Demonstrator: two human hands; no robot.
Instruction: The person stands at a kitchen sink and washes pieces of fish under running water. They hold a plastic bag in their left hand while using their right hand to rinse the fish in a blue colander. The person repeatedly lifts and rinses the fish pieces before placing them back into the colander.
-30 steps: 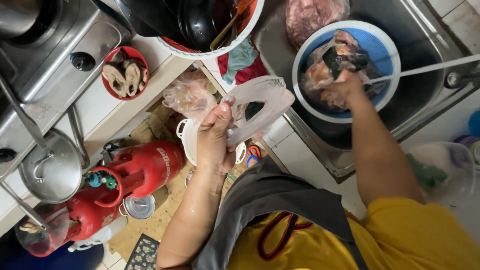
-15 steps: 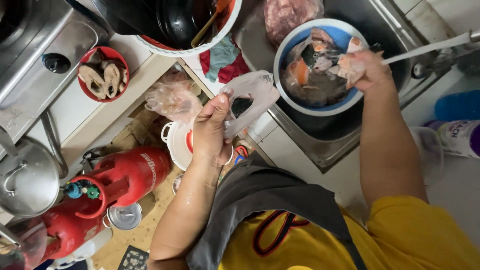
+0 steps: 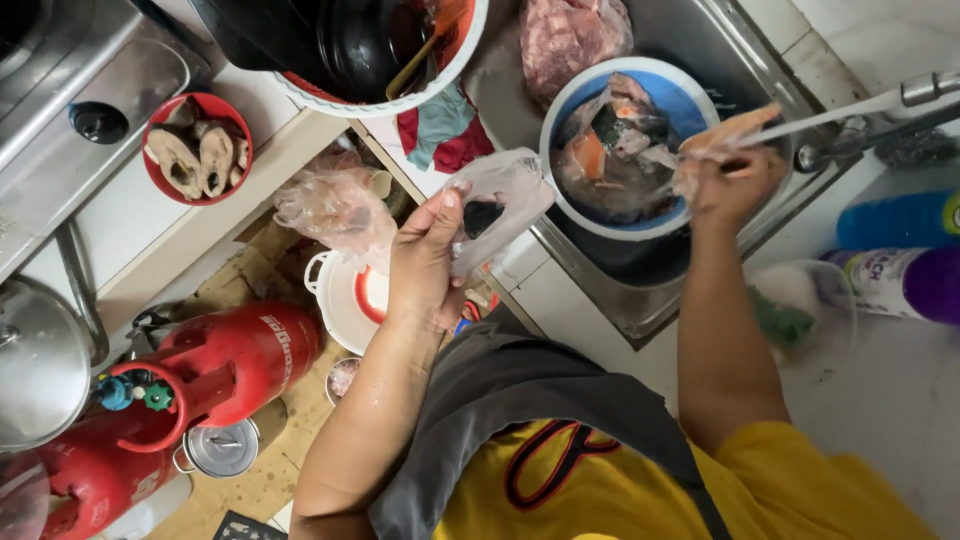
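Sorting fish pieces out of the round blue plastic bowl [image 3: 690, 95] in the steel sink [image 3: 720, 45] and into a bag is, as I read it, the step in hand. My right hand [image 3: 735, 185] is closed around a pale orange-pink piece of raw fish [image 3: 730, 130], lifted just above the bowl's rim, beside the tap spout. My left hand [image 3: 425, 255] is curled around the neck of a thin clear plastic bag [image 3: 505, 195], thumb and fingers gripping it, with something dark already inside (I cannot tell what). The bag hangs over the counter edge, just left of the bowl. The next move, I judge, calls for the bag's mouth held open and the fish carried across without dripping or slipping.
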